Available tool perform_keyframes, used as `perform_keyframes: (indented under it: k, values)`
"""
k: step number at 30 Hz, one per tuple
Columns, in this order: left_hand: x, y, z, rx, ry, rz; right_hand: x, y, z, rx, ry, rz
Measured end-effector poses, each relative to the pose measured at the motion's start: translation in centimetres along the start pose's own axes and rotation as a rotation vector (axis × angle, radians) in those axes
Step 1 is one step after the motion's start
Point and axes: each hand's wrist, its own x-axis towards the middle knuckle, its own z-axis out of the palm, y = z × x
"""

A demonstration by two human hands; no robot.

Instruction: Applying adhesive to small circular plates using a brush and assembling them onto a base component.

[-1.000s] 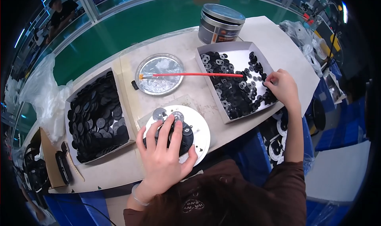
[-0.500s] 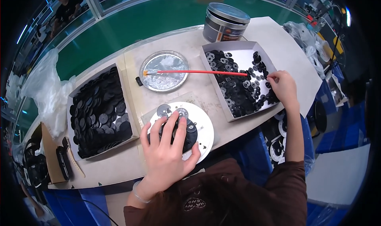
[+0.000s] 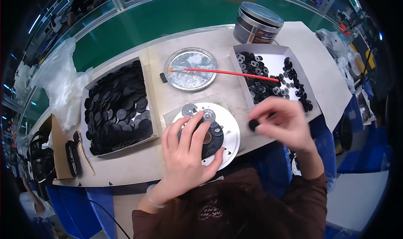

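Observation:
My left hand [image 3: 184,157] lies over a round white plate [image 3: 231,144], its fingers spread and the fingertips resting on the parts mounted there. Grey and black gear wheels show past the fingers, among them a translucent grey gear [image 3: 208,115]; the rest is hidden under the hand. Right of the plate, in the air, my right hand [image 3: 287,125] pinches a small black gear [image 3: 253,124] between thumb and fingertips. Beyond that hand stands a shallow white box [image 3: 275,59] of small black and grey gears. A second box [image 3: 152,109], at the left, holds many larger black discs.
A red-handled brush [image 3: 235,74] lies across a round metal lid [image 3: 194,83] and reaches over the right box. Behind stands a tin can [image 3: 254,29]. A clear plastic bag [image 3: 58,79] and a wristwatch [image 3: 85,157] are at the left. Another person [image 3: 86,1] is far off, upper left.
My right hand has come out of the right box, moving left and nearer the white plate, with a small black gear in its fingers. My left hand stays on the plate. The view has shifted slightly.

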Motion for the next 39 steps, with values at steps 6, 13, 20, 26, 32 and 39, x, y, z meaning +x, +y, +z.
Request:
perform_keyframes:
  k: [6, 13, 20, 26, 32, 39]
  values:
    - [-0.2, -0.2, 0.1, 0.011, 0.002, 0.037, 2.9, 1.7, 2.4, -0.062, -0.210, 0.130]
    - [-0.2, -0.3, 0.1, 0.016, -0.003, 0.018, 3.8, 1.8, 2.8, -0.124, -0.149, 0.140]
    - [-0.3, -0.3, 0.3, -0.014, 0.015, 0.020, 4.7, 1.5, 1.3, 0.268, -0.164, 0.433]
    - [-0.2, -0.3, 0.0, -0.043, 0.003, 0.006, 5.3, 1.9, 1.8, 0.271, -0.235, 0.535]
    - [-0.3, -0.4, 0.2, -0.048, 0.016, -0.002, 5.6, 2.3, 1.7, 0.299, -0.267, 0.567]
    - [-0.1, -0.2, 0.0, -0.044, 0.002, 0.008, 5.3, 1.5, 2.1, 0.172, -0.277, 0.504]
